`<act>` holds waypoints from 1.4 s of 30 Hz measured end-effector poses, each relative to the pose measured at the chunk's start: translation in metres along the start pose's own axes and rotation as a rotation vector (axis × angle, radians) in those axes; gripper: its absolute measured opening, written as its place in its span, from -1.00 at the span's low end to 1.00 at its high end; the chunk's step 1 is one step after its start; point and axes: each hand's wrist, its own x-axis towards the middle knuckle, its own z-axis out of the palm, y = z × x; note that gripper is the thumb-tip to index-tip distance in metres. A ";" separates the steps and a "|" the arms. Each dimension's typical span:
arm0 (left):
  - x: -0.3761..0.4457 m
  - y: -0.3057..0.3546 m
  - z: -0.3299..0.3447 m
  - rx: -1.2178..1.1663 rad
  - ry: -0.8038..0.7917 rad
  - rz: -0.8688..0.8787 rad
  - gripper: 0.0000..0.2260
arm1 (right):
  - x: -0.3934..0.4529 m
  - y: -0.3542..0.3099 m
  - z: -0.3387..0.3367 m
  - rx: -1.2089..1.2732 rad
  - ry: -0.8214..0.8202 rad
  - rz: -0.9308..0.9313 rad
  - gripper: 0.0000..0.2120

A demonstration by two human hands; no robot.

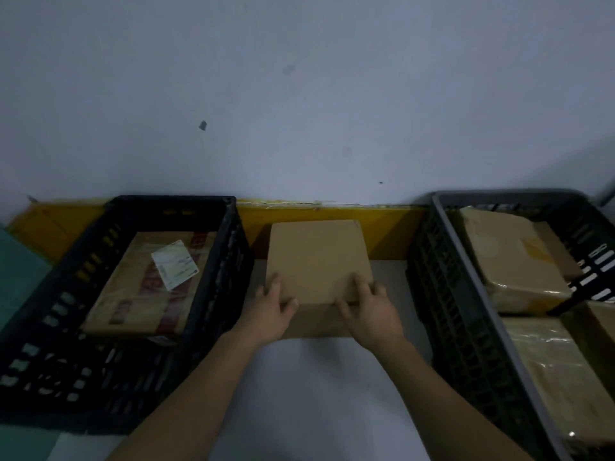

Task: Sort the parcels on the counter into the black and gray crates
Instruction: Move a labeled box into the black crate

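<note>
So the plain brown parcel (pixel 317 261) sits dead centre in the frame, on the pale counter (pixel 299 387) between the two crates, its far edge up against the yellow strip (pixel 392 227) along the wall. Both hands are on its near corners: the left hand (pixel 271 312) has fingers laid over the top at the lower left corner with the thumb tucked along the front edge, and the right hand (pixel 372 311) mirrors that on the lower right corner. Both are clamped onto the box, not just resting. Can't tell if it's actually off the counter yet.

If I were doing this lift, I'd get the thumbs properly under the front edge, tip it toward me a bit, then raise it high enough to clear a crate wall before swinging sideways. Both walls stand just beside the box, so dragging it across would likely snag.

Count time: one parcel on the counter. The black crate (pixel 40 327), left of frame, holds one I can see, a taped box with a white label (pixel 149 287). The gray crate (pixel 466 311), right of frame, shows at least three plastic-wrapped ones (pixel 515 261), maybe more, since the edge of the frame cuts it off.
</note>
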 end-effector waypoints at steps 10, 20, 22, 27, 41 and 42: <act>-0.021 -0.016 0.031 0.021 0.040 0.040 -0.09 | -0.053 0.022 -0.003 0.262 0.203 0.178 -0.11; -0.024 -0.024 0.024 -0.189 -0.086 -0.078 -0.18 | -0.091 -0.017 -0.024 0.423 0.394 -0.139 -0.61; -0.026 -0.010 0.018 -0.161 -0.016 -0.009 -0.30 | -0.092 -0.016 -0.021 0.449 0.367 -0.159 -0.67; -0.040 0.021 0.008 -0.365 -0.048 0.088 0.13 | -0.088 -0.017 -0.010 0.291 0.333 -0.285 -0.64; -0.043 -0.030 0.005 -0.395 0.084 0.156 -0.37 | -0.078 0.010 0.010 0.335 0.078 0.047 -0.29; -0.044 -0.031 0.009 -0.372 0.071 0.154 -0.39 | -0.078 0.009 0.011 0.331 0.096 0.028 -0.31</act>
